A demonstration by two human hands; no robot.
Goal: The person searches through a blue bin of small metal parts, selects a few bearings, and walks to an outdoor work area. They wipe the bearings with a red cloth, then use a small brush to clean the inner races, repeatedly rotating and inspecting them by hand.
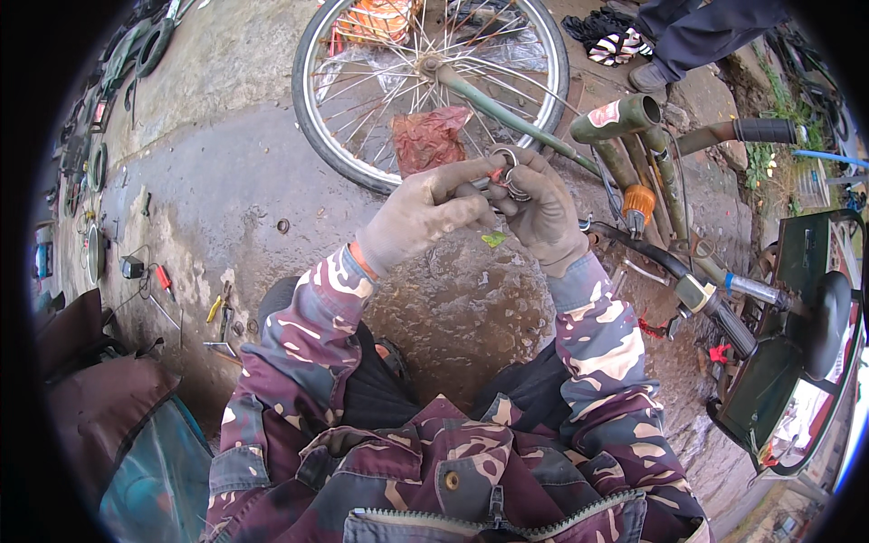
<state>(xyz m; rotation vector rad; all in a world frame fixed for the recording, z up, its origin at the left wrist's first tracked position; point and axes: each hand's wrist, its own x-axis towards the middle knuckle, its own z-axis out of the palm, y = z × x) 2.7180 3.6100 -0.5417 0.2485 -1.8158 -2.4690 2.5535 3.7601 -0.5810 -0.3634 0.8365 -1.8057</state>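
Observation:
Both my hands wear grey work gloves and meet in front of me, above the wet ground. My right hand (548,222) is closed around shiny metal rings (510,163), with one ring standing up between thumb and fingers. Against these rings presses my left hand (418,215), its thumb and fingers pinched together. A small reddish bit shows at its fingertips; what it is I cannot make out. Just beyond the hands lies a crumpled red plastic bag (424,141), by the rim of a spoked bicycle wheel (312,118). A green leaf (493,239) shows below the fingers.
To the right lies a green bicycle frame (625,122) with an orange part (639,201), handlebar grips and a black saddle (826,326). Hand tools, including a red-handled screwdriver (164,278), are scattered at left near a brown bag (109,398). Another person's leg (701,41) stands at the far right.

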